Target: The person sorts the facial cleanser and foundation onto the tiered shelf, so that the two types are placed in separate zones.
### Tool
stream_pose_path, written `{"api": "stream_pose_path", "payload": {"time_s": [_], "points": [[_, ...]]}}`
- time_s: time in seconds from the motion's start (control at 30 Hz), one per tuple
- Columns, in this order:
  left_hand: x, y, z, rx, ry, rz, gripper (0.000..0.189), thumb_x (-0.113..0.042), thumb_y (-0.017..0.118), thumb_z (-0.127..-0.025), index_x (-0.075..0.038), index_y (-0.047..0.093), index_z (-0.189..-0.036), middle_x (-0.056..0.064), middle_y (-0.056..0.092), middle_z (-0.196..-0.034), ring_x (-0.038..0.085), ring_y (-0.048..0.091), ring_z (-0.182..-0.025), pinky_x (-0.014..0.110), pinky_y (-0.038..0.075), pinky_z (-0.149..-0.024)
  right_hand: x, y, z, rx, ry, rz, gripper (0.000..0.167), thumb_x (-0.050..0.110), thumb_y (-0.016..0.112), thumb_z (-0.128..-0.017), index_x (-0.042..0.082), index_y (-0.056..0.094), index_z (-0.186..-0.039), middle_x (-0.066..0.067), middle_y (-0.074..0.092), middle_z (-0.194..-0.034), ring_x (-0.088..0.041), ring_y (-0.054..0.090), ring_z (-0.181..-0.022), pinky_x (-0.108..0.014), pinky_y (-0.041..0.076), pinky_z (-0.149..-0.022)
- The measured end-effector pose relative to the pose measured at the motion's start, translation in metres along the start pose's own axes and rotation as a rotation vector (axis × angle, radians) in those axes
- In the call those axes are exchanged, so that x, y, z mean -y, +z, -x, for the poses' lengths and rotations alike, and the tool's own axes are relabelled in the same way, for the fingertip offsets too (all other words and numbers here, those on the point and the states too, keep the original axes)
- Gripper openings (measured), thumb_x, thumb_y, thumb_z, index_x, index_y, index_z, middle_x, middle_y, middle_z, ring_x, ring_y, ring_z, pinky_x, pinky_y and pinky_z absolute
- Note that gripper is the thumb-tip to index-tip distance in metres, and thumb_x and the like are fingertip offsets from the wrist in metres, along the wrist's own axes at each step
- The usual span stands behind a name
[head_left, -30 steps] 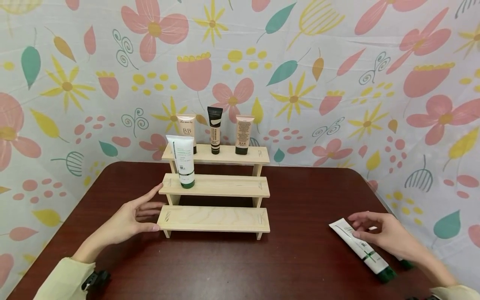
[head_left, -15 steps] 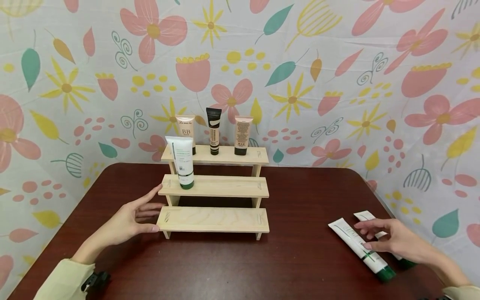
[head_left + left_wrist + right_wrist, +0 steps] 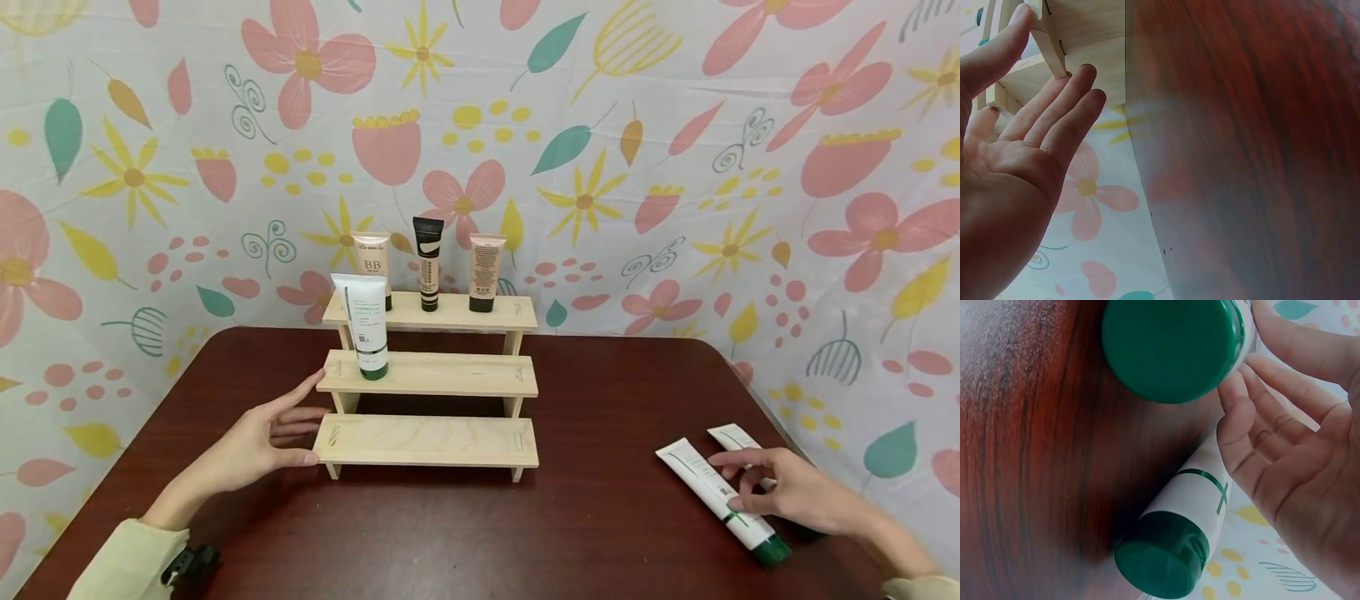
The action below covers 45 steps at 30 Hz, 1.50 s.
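Note:
My left hand (image 3: pixel 251 442) rests against the left end of a three-tier wooden display stand (image 3: pixel 427 439). Its thumb touches the bottom step, its index fingertip the middle one. The left wrist view shows these fingers long and spread beside the stand's legs (image 3: pixel 1050 47). At the right, my right hand (image 3: pixel 787 492) is over two white tubes with green caps, lying on the table. Its thumb is at the edge of the nearer tube (image 3: pixel 712 492), with loosely bent fingers. The other tube (image 3: pixel 738 437) is partly hidden beneath it. In the right wrist view the nearer tube's green cap (image 3: pixel 1169 347) fills the top.
On the middle step stands another white tube (image 3: pixel 367 325) with a green cap. The top step holds a beige BB tube (image 3: pixel 375 254), a black-and-beige tube (image 3: pixel 429 267) and a small beige tube (image 3: pixel 486 271). A flowered cloth (image 3: pixel 637 150) hangs behind the dark table (image 3: pixel 600 533).
My right hand has shifted slightly right and toward me, uncovering the end of the farther tube. My left hand holds its place at the stand.

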<state>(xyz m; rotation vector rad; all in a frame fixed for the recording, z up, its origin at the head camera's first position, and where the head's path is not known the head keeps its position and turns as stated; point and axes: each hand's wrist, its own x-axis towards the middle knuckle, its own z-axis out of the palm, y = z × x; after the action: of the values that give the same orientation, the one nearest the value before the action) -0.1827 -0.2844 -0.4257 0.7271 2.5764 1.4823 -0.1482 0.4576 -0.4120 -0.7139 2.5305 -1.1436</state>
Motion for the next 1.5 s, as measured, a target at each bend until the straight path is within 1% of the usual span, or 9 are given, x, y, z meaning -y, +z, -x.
{"api": "stream_pose_path", "payload": {"time_s": [0.3,0.37,0.47,0.6,0.77,0.87,1.1,1.33,1.5], "points": [[-0.002,0.0,0.002,-0.003,0.015,-0.006,0.108,-0.01,0.09,-0.085,-0.018,0.024,-0.17,0.028,0.064,-0.136,0.04,0.068,-0.118,0.04,0.059,-0.093,0.0,0.005,-0.003,0.014,0.054,-0.023,0.042,-0.003,0.073,-0.096,-0.015,0.059,-0.134,-0.013,0.061,-0.107,-0.018,0.064,-0.078,-0.028,0.05,-0.058],[-0.002,0.0,0.002,-0.003,0.016,-0.005,0.108,-0.01,0.09,-0.084,-0.018,0.024,-0.17,0.028,0.064,-0.136,0.04,0.068,-0.118,0.039,0.058,-0.093,0.0,0.006,-0.003,0.009,0.047,-0.018,0.042,-0.003,0.073,-0.095,-0.014,0.06,-0.134,-0.012,0.062,-0.106,-0.018,0.064,-0.078,-0.028,0.05,-0.058],[-0.002,-0.001,0.002,-0.004,0.017,-0.005,0.108,-0.01,0.09,-0.084,-0.018,0.024,-0.17,0.028,0.064,-0.136,0.04,0.068,-0.118,0.04,0.059,-0.093,0.001,0.006,-0.005,0.006,0.032,-0.011,0.043,-0.003,0.074,-0.095,-0.014,0.06,-0.135,-0.01,0.065,-0.098,-0.018,0.064,-0.078,-0.028,0.051,-0.058],[-0.002,-0.001,0.002,-0.002,0.019,-0.004,0.108,-0.01,0.09,-0.085,-0.018,0.024,-0.17,0.029,0.064,-0.136,0.042,0.068,-0.118,0.044,0.059,-0.093,0.004,0.007,-0.011,0.02,0.017,-0.018,0.045,-0.003,0.073,-0.095,-0.015,0.058,-0.136,-0.01,0.066,-0.092,-0.018,0.065,-0.079,-0.028,0.053,-0.06],[-0.002,-0.002,0.002,-0.003,0.011,-0.003,0.108,-0.01,0.09,-0.084,-0.02,0.025,-0.17,0.028,0.064,-0.137,0.041,0.068,-0.119,0.044,0.058,-0.094,0.008,0.011,-0.02,0.046,0.026,-0.069,0.048,-0.004,0.071,-0.096,-0.017,0.054,-0.139,-0.009,0.068,-0.092,-0.021,0.067,-0.08,-0.029,0.057,-0.062],[-0.001,-0.001,0.001,0.002,0.004,-0.002,0.109,-0.011,0.091,-0.084,-0.021,0.025,-0.17,0.027,0.064,-0.137,0.04,0.068,-0.119,0.043,0.058,-0.095,0.011,0.014,-0.027,0.058,0.029,-0.104,0.049,-0.002,0.071,-0.098,-0.017,0.053,-0.141,-0.012,0.067,-0.095,-0.022,0.065,-0.078,-0.029,0.055,-0.061],[0.001,0.001,-0.001,0.0,-0.003,-0.008,0.11,-0.012,0.091,-0.084,-0.024,0.024,-0.17,0.026,0.064,-0.137,0.039,0.068,-0.12,0.042,0.057,-0.095,0.019,0.021,-0.043,0.022,-0.025,-0.059,0.048,0.001,0.077,-0.095,-0.013,0.059,-0.137,-0.016,0.064,-0.101,-0.021,0.065,-0.073,-0.029,0.055,-0.06],[0.0,0.0,-0.001,-0.005,-0.006,-0.01,0.11,-0.012,0.092,-0.083,-0.023,0.025,-0.17,0.026,0.064,-0.137,0.04,0.068,-0.119,0.047,0.058,-0.095,0.02,0.024,-0.046,0.028,0.002,-0.095,0.051,0.002,0.076,-0.095,-0.012,0.056,-0.14,-0.019,0.062,-0.103,-0.022,0.064,-0.073,-0.03,0.054,-0.06],[-0.003,0.0,0.0,0.007,0.013,0.009,0.109,-0.01,0.091,-0.084,-0.02,0.024,-0.17,0.028,0.064,-0.137,0.043,0.067,-0.119,0.052,0.057,-0.095,0.015,0.024,-0.044,0.021,-0.004,-0.141,0.048,-0.001,0.075,-0.095,-0.01,0.058,-0.138,-0.02,0.063,-0.102,-0.021,0.066,-0.076,-0.029,0.056,-0.065]]}}
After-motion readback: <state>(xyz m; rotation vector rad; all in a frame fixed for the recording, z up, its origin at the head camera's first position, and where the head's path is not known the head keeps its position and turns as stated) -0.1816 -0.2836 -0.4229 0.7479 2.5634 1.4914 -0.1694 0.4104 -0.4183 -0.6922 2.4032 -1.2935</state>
